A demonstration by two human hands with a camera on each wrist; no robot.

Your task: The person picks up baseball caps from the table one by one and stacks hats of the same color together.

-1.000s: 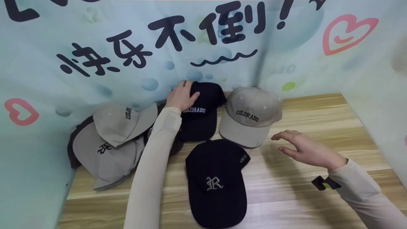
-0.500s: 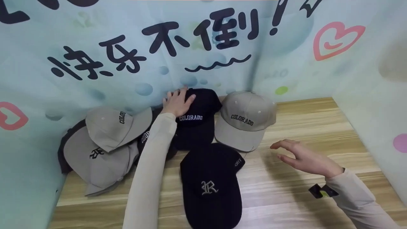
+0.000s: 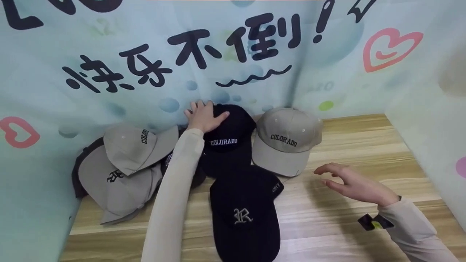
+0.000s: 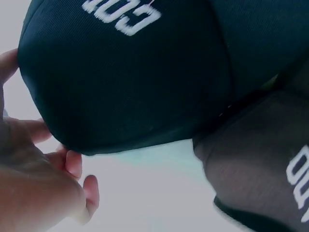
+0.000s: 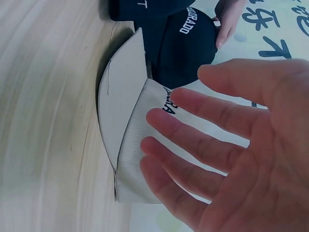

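A black cap lettered COLORADO stands at the back, against the printed backdrop. My left hand rests at the left of its crown, fingers spread; in the left wrist view the hand is beside the crown's edge, several fingertips close against it. To the right sits a light grey COLORADO cap. My right hand hovers just right of that cap, touching nothing, its fingers loosely extended. A black cap with an R emblem lies in front, brim toward me.
At the left, a grey COLORADO cap lies over a grey R cap, with darker caps partly hidden by my left sleeve. Fabric backdrop panels enclose the wooden surface at the back and sides.
The black COLORADO cap has tipped slightly forward, its lettering lower and fully visible. My left fingers have spread apart on it. The right hand has stayed nearly still.
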